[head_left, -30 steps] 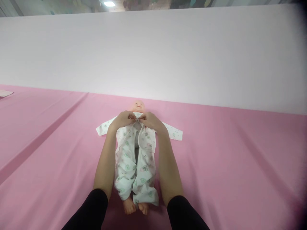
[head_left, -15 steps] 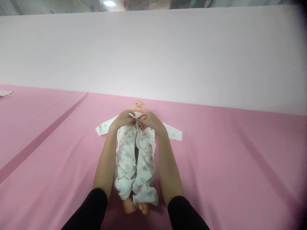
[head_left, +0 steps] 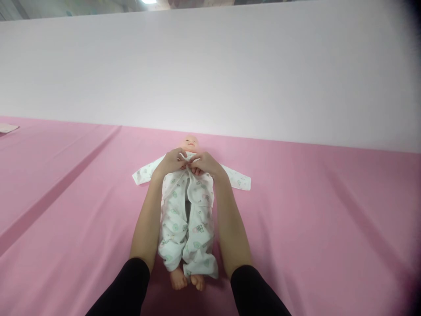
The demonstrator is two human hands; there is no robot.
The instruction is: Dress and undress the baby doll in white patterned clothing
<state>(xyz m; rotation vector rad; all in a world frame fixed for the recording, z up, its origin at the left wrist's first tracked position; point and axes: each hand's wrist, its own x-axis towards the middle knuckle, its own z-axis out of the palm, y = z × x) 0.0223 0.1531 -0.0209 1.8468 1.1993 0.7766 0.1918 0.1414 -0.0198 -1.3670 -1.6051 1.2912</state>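
From where I stand, I take the chest of the doll (head_left: 190, 144) as the middle of my clock. Far out, between 9 and 10 o'clock, a flat pale piece (head_left: 8, 128) lies at the edge of the pink cover (head_left: 296, 228). Nearer, between 8 and 9 o'clock, one sleeve of the printed white shirt (head_left: 201, 188) is spread out. Then comes the left hand (head_left: 171, 162), its forearm coming from 7 o'clock; its grip is closed, pinching the front edge of the shirt below the neck. In the middle the doll lies on its back, head at 12 o'clock, bare feet at 6 o'clock, with printed trousers (head_left: 200, 230) on its legs. The shirt hangs apart lower down. The right hand (head_left: 206, 164), its forearm coming from 5 o'clock, also grips the shirt, fingertips meeting the left ones. Between 3 and 4 o'clock lies the other sleeve.
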